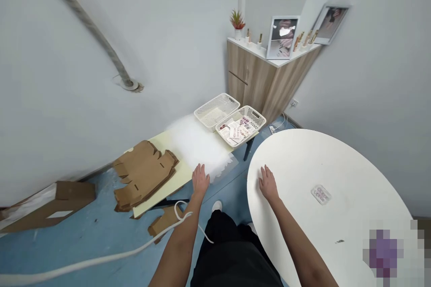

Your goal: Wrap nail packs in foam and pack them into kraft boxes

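My left hand (201, 179) is held out, fingers stretched and nothing in them, at the front edge of a pile of thin white sheets (195, 141). Whether it touches the sheets I cannot tell. The pile lies on a low pale-yellow table (161, 199), beside a stack of flattened brown cardboard boxes (144, 166). My right hand (268, 184) is over the left side of a white round table (303, 157), palm down with fingers extended and holding nothing. A small clear packet with pink print (321, 194) lies farther right on that table.
Two white plastic baskets stand at the low table's far end: one basket (201, 111) behind, another basket (261, 121) holding printed cards (237, 130). A wooden cabinet (251, 69) fills the corner. A cardboard box (72, 193) sits on the floor; a white cable (134, 251) crosses left.
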The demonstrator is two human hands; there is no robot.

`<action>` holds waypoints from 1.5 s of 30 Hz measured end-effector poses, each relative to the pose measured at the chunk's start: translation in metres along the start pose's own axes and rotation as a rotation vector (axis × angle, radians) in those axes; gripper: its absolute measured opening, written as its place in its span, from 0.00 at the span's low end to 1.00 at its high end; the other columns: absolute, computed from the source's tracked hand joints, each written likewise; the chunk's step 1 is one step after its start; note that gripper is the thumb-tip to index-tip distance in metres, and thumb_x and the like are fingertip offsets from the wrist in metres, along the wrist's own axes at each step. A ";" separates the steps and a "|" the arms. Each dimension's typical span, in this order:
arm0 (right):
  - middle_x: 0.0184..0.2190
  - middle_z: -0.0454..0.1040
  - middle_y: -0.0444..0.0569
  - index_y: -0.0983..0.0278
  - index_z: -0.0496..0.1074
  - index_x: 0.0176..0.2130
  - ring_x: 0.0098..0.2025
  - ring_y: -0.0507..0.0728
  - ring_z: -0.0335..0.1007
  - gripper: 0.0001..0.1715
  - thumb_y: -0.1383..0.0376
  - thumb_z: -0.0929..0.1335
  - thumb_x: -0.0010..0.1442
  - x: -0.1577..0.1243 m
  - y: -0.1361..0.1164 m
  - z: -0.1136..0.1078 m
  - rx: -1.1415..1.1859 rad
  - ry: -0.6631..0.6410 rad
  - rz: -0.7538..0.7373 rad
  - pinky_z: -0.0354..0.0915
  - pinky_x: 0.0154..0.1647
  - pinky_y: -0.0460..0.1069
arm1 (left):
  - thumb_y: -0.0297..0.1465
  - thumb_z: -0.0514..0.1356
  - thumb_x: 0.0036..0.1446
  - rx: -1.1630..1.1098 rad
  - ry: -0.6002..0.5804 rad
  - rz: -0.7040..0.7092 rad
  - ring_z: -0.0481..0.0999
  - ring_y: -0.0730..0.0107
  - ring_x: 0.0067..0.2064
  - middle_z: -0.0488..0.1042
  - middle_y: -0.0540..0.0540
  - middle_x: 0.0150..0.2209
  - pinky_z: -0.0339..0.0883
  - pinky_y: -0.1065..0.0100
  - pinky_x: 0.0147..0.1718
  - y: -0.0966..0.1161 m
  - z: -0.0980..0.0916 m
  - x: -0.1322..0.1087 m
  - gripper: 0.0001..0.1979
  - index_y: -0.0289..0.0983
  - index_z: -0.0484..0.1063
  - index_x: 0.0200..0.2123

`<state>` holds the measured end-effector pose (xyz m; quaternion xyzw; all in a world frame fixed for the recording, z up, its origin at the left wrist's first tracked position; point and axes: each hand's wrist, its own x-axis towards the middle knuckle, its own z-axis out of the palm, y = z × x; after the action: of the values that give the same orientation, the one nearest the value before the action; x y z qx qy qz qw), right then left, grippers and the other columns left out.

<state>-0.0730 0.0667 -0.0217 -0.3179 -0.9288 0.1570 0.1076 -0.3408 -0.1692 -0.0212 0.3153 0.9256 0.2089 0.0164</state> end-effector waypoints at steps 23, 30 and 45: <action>0.64 0.62 0.58 0.70 0.65 0.61 0.67 0.64 0.51 0.28 0.71 0.60 0.62 0.113 -0.233 0.072 0.024 -0.310 -0.381 0.53 0.66 0.61 | 0.27 0.53 0.56 -0.471 -0.515 0.096 0.68 0.62 0.61 0.69 0.48 0.60 0.61 0.59 0.62 -0.084 -0.049 0.043 0.21 0.39 0.75 0.52; 0.61 0.66 0.58 0.68 0.68 0.58 0.65 0.64 0.55 0.25 0.71 0.60 0.62 0.114 -0.233 0.074 -0.023 -0.298 -0.366 0.54 0.65 0.60 | 0.27 0.53 0.57 -0.594 -0.531 0.091 0.69 0.62 0.61 0.71 0.46 0.58 0.61 0.58 0.61 -0.092 -0.049 0.045 0.19 0.38 0.76 0.50; 0.61 0.67 0.54 0.63 0.68 0.57 0.64 0.66 0.53 0.26 0.68 0.62 0.60 0.109 -0.212 0.023 0.018 0.134 -0.228 0.49 0.64 0.65 | 0.23 0.53 0.58 -0.415 0.134 0.519 0.75 0.61 0.48 0.77 0.43 0.45 0.69 0.55 0.48 -0.003 -0.111 0.052 0.12 0.39 0.74 0.41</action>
<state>-0.2819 -0.0290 0.0442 -0.2191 -0.9481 0.1306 0.1897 -0.4015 -0.1821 0.0840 0.5158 0.7513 0.4103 -0.0343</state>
